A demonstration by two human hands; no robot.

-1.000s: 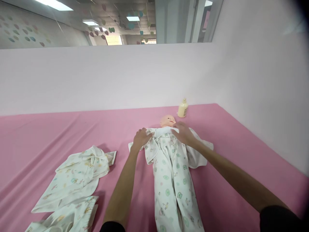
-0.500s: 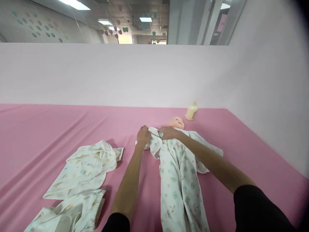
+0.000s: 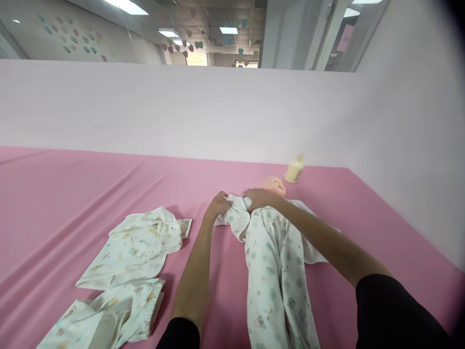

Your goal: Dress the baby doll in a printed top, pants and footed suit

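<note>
A baby doll lies on its back on the pink sheet, its head away from me. White printed baby pants cover its lower body, and a white printed baby shirt is spread under and beside its upper body. My left hand pinches the edge of the shirt's left part. My right hand is closed at the doll's shoulder, near the shirt's opening; its fingertips are partly hidden, and it seems to grip the shirt cloth there. The doll's arms are out of sight.
A pale yellow pump bottle stands beyond the doll's head, near the white wall. On the left lie a folded printed baby shirt and another folded printed garment. The pink sheet has several wrinkles.
My left hand has shifted its grip at the shirt's left part, and the cloth between my hands looks more spread. The whole view has turned slightly to the left.
</note>
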